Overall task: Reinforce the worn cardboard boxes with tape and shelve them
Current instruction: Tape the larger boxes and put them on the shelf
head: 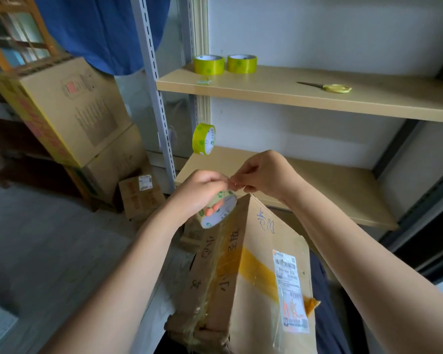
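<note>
Worn box [251,272] sits near, propped on its end w/ old tape strips on it. Left hand [202,192] grips tape roll [219,209], right hand [260,175] pinches its loose end just beside. New strip not yet laid, shelving still to do; shelves [317,98] far right

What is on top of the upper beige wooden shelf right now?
On the upper beige wooden shelf: two yellow-green tape rolls at the left end, yellow-handled scissors farther right, and a small scrap near the front edge. Nothing there is covered.
</note>
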A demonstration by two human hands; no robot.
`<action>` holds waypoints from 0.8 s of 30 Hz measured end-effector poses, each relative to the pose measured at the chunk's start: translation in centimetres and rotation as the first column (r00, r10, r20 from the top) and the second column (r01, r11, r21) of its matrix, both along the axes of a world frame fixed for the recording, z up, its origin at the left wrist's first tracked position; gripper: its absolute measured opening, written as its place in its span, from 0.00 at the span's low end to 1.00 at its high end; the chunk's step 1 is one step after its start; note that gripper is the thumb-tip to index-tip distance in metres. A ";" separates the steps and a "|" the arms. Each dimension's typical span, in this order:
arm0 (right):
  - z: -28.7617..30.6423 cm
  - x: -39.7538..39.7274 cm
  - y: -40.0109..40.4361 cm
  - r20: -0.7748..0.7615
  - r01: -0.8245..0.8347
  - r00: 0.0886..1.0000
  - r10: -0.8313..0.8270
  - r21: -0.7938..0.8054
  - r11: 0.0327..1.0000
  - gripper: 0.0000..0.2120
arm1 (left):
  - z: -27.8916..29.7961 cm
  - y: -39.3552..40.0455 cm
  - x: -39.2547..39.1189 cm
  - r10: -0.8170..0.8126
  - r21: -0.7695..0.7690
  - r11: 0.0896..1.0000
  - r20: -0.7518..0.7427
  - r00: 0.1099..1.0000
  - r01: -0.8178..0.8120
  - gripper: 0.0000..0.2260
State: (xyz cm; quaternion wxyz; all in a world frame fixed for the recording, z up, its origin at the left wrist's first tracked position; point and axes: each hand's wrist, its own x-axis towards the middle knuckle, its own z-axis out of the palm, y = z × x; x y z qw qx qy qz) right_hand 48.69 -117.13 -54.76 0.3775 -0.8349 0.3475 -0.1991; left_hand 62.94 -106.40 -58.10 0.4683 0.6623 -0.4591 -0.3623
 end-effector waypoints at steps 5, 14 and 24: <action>1.0 -1.2 0.9 0.007 0.053 0.999 -0.053 -0.226 0.973 0.04 | 2.0 -1.0 -0.4 -0.101 0.108 0.990 0.140 0.985 0.087 0.09; -0.6 -6.0 -0.3 0.183 0.362 0.927 -0.328 -0.196 0.912 0.06 | -1.8 4.5 3.4 -0.121 0.149 0.986 0.307 0.944 0.078 0.28; -3.4 -2.3 1.7 0.208 0.476 0.875 -0.437 -0.206 0.855 0.05 | -10.1 10.2 4.4 0.201 0.194 0.975 -0.567 0.799 -0.108 0.38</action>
